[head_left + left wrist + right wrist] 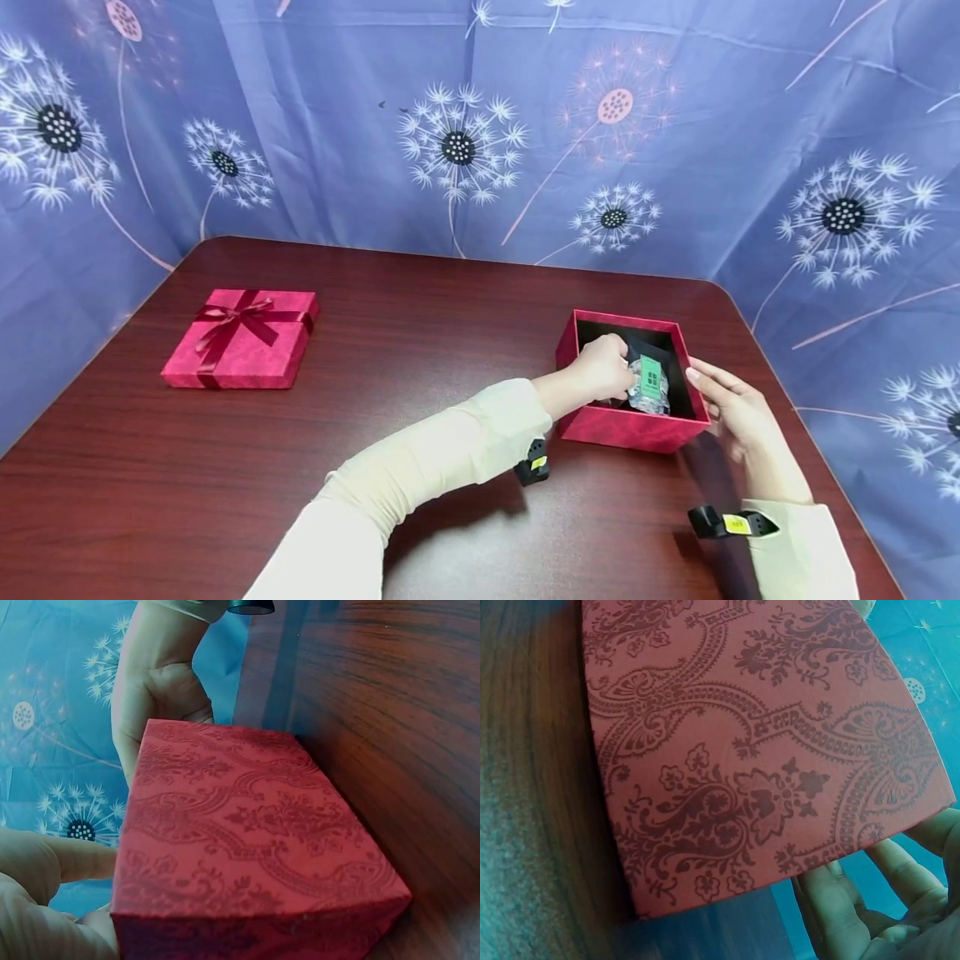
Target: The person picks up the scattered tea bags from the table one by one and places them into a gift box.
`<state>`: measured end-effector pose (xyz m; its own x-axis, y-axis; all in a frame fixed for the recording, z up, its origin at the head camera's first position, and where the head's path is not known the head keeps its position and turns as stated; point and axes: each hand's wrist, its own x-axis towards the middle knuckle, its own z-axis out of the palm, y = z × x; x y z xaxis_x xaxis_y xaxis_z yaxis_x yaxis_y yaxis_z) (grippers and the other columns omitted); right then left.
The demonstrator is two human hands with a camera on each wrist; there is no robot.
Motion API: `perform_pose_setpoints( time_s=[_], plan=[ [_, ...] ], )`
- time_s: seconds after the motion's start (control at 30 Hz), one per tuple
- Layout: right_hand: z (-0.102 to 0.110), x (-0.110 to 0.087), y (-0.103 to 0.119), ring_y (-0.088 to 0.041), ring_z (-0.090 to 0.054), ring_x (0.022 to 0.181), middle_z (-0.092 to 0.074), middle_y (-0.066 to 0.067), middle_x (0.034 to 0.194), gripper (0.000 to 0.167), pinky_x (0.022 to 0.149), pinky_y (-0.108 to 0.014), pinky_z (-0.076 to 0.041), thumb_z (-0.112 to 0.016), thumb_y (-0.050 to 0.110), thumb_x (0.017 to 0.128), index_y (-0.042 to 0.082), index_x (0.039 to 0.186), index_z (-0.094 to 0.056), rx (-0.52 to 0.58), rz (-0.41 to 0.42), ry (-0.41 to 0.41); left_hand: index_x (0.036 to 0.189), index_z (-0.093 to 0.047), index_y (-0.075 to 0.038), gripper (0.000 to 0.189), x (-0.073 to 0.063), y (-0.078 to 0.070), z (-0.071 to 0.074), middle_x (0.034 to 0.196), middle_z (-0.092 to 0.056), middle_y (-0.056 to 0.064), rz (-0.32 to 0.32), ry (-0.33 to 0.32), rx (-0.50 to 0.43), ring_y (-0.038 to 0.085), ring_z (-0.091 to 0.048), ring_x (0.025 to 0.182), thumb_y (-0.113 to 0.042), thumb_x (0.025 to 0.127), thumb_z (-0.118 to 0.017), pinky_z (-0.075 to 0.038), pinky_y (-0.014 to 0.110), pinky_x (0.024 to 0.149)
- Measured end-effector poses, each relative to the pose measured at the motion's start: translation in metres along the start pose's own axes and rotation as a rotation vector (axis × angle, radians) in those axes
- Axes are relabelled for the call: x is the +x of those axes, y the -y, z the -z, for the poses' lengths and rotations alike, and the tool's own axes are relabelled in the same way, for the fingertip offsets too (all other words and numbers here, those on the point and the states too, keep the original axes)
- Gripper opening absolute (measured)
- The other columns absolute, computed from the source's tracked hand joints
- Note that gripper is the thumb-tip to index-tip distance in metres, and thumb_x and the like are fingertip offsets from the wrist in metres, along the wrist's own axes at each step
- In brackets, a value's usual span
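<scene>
An uncovered red gift box (622,429) stands towards the right of the table. My left hand (602,367) reaches down into it from the left, and the box walls hide its fingertips. Beside those fingers, inside the box, is a shiny clear-wrapped item with a green label (651,379); whether the hand grips it I cannot see. My right hand (738,412) touches the box's right wall, thumb at the rim and fingers extended along the outside. In the right wrist view the patterned box wall (757,750) fills most of the picture, with right-hand fingers (840,900) beside it.
A red lid with a dark red ribbon bow (240,337) lies at the left of the brown wooden table (420,333). Behind and beside the table hangs a blue cloth with dandelions (337,125). A dark thing lies low inside the box near the left hand, mostly hidden.
</scene>
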<state>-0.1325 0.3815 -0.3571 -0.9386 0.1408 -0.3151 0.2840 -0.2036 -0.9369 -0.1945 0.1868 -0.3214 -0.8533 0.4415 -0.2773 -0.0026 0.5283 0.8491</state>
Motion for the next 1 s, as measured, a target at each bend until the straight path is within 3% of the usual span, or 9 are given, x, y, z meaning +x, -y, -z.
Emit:
perform_pose_setpoints(
  time_s=[0.1,0.2,0.4,0.5,0.63,0.8,0.87,1.0],
  plan=[
    [-0.001,0.0,0.001,-0.007,-0.063,0.066,-0.069,0.011,0.08,0.022,0.061,-0.026,-0.056,-0.062,0.019,0.092,0.038,0.092,-0.074,-0.002,0.004,0.002,0.118,-0.056,-0.004,0.034,-0.002,-0.002,-0.001,0.098,-0.066,0.007,-0.011,-0.004,0.052,0.012,-0.069,0.061,-0.01,0.086,-0.068,-0.052,0.017,0.056],
    [-0.003,-0.001,0.003,-0.007,-0.064,0.068,-0.07,0.011,0.082,0.022,0.062,-0.027,-0.057,-0.062,0.019,0.092,0.037,0.093,-0.074,0.001,0.006,0.008,0.103,-0.06,-0.005,0.023,-0.004,-0.003,0.0,0.084,-0.066,0.005,-0.041,0.003,0.166,0.006,-0.061,0.053,-0.015,0.085,-0.07,-0.047,0.014,0.054],
    [-0.004,-0.001,0.005,-0.007,-0.065,0.07,-0.071,0.01,0.083,0.021,0.064,-0.028,-0.057,-0.062,0.02,0.092,0.037,0.093,-0.074,-0.003,0.004,0.011,0.078,-0.058,-0.007,0.017,-0.007,-0.002,0.003,0.066,-0.056,0.001,-0.148,0.018,0.413,0.008,-0.039,0.052,-0.019,0.085,-0.067,-0.033,0.018,0.047],
    [-0.005,-0.001,0.005,-0.007,-0.066,0.073,-0.072,0.011,0.084,0.021,0.065,-0.028,-0.057,-0.062,0.02,0.092,0.038,0.093,-0.073,-0.004,0.005,0.013,0.076,-0.057,-0.01,0.017,-0.01,-0.001,0.005,0.065,-0.055,-0.001,-0.184,0.036,0.465,0.007,-0.041,0.052,-0.019,0.085,-0.067,-0.034,0.018,0.047],
    [-0.005,-0.001,0.004,-0.007,-0.066,0.072,-0.07,0.013,0.085,0.023,0.064,-0.028,-0.057,-0.062,0.019,0.093,0.038,0.092,-0.073,-0.017,0.018,0.007,0.094,-0.061,-0.012,0.02,-0.013,0.001,0.009,0.08,-0.062,-0.005,-0.223,0.055,0.497,0.005,-0.055,0.07,-0.022,0.081,-0.072,-0.042,0.017,0.057],
    [-0.003,0.002,0.0,-0.006,-0.066,0.071,-0.069,0.014,0.084,0.022,0.063,-0.027,-0.057,-0.063,0.021,0.091,0.04,0.093,-0.073,-0.062,0.025,-0.03,0.11,-0.06,-0.012,0.034,-0.018,0.005,0.014,0.097,-0.065,-0.004,-0.295,0.075,0.493,0.004,-0.058,0.085,-0.024,0.081,-0.074,-0.047,0.015,0.067],
    [0.009,0.011,-0.008,-0.006,-0.067,0.072,-0.069,0.016,0.085,0.019,0.063,-0.029,-0.057,-0.067,0.025,0.089,0.04,0.1,-0.072,-0.091,0.023,-0.045,0.112,-0.059,-0.013,0.034,-0.019,0.007,0.015,0.101,-0.066,-0.003,-0.347,0.064,0.518,0.003,-0.058,0.084,-0.024,0.083,-0.072,-0.047,0.013,0.068],
    [0.035,0.032,-0.026,-0.005,-0.068,0.074,-0.069,0.019,0.088,0.037,0.063,-0.031,-0.058,-0.073,0.034,0.083,0.037,0.119,-0.065,-0.182,0.022,-0.073,0.117,-0.058,-0.013,0.036,-0.018,0.012,0.02,0.111,-0.066,0.0,-0.428,0.042,0.537,0.004,-0.059,0.091,-0.024,0.084,-0.071,-0.048,0.012,0.075]
  ],
)
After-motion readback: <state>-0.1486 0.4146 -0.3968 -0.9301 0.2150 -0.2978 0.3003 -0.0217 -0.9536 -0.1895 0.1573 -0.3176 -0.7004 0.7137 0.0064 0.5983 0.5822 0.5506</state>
